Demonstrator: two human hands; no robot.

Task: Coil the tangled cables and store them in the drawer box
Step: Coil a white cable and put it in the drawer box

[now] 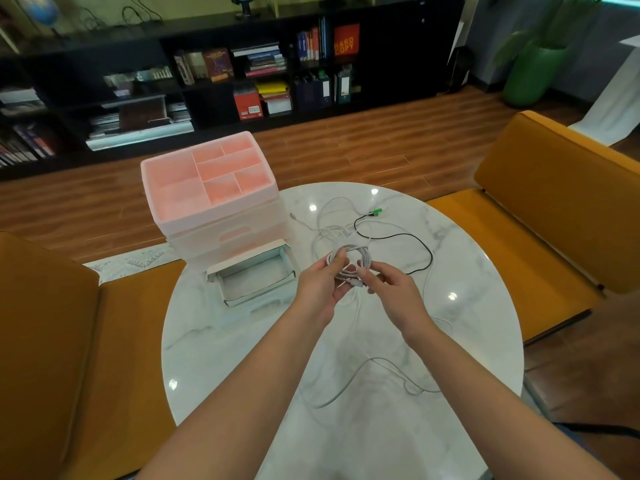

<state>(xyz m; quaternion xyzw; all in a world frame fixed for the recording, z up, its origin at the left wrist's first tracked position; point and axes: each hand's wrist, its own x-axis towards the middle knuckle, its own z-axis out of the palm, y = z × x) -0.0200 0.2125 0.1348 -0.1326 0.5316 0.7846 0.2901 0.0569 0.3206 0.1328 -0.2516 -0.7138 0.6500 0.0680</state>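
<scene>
A white cable coil (349,259) is gripped in the left hand (320,284) while its end is pinched by the right hand (391,292), probably for tucking, with the drawer (252,280) pulled open nearby to receive it.

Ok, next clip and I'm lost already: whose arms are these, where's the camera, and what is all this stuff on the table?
There is no machine here. A person wears a camera on the head, looking down at their own hands. The left hand grips a coiled white cable; the right hand pinches its end. On the round marble table lie a loose white cable, a black cable with a green plug, and a pink drawer box with its bottom drawer pulled open.
</scene>
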